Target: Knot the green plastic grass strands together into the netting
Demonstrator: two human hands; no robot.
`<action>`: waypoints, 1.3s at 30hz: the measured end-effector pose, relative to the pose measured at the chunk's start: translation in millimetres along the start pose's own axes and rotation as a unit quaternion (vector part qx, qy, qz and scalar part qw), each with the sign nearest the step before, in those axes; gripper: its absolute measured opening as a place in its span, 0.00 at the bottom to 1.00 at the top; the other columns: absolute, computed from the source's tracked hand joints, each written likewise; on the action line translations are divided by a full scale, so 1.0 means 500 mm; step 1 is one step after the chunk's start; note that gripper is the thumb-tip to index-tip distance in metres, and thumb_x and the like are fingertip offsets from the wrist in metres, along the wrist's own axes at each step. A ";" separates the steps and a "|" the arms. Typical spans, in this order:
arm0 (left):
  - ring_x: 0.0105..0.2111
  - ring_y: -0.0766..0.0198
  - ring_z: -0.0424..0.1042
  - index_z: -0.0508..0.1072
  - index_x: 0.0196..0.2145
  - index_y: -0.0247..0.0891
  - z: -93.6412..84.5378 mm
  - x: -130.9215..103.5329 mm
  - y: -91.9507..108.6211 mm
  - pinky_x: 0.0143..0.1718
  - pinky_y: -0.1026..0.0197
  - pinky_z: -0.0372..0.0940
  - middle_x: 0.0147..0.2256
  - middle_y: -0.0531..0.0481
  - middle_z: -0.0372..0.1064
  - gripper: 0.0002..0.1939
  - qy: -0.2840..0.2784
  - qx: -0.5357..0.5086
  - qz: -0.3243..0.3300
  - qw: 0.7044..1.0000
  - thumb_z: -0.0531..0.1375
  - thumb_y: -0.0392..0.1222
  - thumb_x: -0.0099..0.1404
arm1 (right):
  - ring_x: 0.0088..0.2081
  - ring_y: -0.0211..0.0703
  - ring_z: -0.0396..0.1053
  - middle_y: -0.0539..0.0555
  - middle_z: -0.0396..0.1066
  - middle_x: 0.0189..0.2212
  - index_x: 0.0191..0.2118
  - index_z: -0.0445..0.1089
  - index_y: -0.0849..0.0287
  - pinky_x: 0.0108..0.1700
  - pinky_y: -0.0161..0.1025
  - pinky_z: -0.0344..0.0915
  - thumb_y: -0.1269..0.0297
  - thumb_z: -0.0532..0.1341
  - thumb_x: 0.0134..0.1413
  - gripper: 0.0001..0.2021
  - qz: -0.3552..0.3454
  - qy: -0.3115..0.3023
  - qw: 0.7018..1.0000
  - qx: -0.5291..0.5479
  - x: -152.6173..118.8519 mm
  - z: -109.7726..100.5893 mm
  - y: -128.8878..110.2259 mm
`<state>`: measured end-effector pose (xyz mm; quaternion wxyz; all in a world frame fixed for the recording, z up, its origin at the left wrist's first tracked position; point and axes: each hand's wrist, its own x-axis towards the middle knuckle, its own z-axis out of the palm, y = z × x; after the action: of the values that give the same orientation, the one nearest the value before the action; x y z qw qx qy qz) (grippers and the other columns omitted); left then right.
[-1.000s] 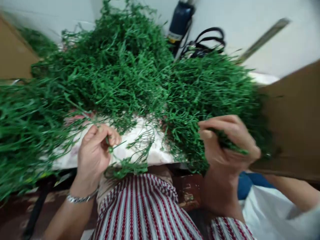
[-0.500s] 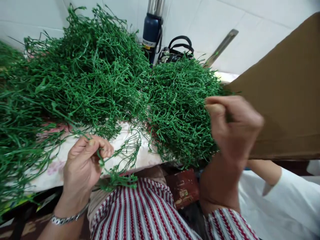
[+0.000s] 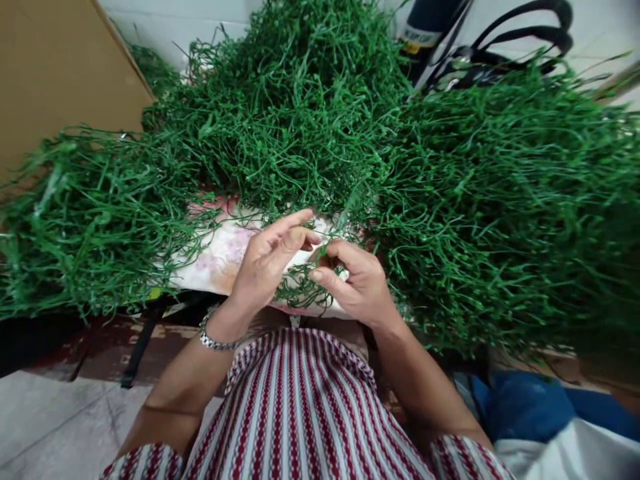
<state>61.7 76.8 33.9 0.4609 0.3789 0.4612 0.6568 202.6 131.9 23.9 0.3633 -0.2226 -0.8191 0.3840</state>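
Thin green plastic-looking stems lie in big tangled heaps: one at the left (image 3: 95,220), one at the back middle (image 3: 300,113) and one at the right (image 3: 500,200). My left hand (image 3: 270,260), with a metal band at its wrist, pinches a thin green stem between thumb and forefinger over the pale cloth. Close beside it, my right hand (image 3: 355,277) has its thumb and forefinger curled around part of a green stem. A few loose stems (image 3: 300,287) show on the cloth below and between my hands.
The pale flowered cloth (image 3: 220,253) covers the table's near part. Behind the heaps are a dark blue flask (image 3: 425,33) and a black-handled bag (image 3: 470,67). A cardboard sheet (image 3: 65,80) stands at the back left. Blue and white fabric (image 3: 530,407) is at the lower right.
The view has turned left. My right hand has come from the right heap's edge to beside my left hand. The stem cluster that hung from my left hand now lies lower between both hands.
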 end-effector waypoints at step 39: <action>0.28 0.67 0.59 0.66 0.29 0.36 -0.050 -0.083 -0.009 0.29 0.64 0.54 0.27 0.53 0.58 0.02 -0.006 0.291 0.074 0.954 0.54 0.33 0.59 | 0.41 0.42 0.68 0.56 0.67 0.43 0.57 0.53 0.56 0.45 0.41 0.67 0.73 0.55 0.53 0.25 -0.045 -0.058 0.994 -0.079 -0.004 0.035 -0.025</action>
<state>51.9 31.7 19.6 0.2834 0.5338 0.5999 0.5243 189.4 114.9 25.4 0.3139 -0.1909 -0.8755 0.3140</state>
